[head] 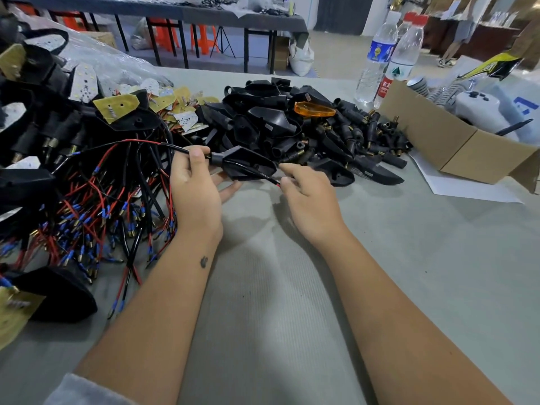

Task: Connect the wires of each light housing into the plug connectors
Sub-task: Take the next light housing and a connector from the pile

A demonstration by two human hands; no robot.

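**Both hands working a wire through a black housing**

The left hand (195,182) is gripping a black light housing (248,168) just above the grey table (292,287), its thumb lying over the sleeved wire (175,147) where that wire is entering the housing's neck, its fingers showing beneath the shell. The right hand (306,197) is pinching the wire's red and black end (273,181) where it is coming out at the housing's near tip, thumb and forefinger closed on it.

To the left, a tangle of red and black leads (96,211) with blue and brass tips is lying spread over the table, mixed with circuit boards (117,106) and finished housings. Behind the hands, a heap of empty black housings (263,112) is sitting with an orange lens (314,109) on top, and a pile of black plug connectors (371,133) is lying beside it on the right. Two water bottles (380,54) are standing near an open cardboard box (455,141).
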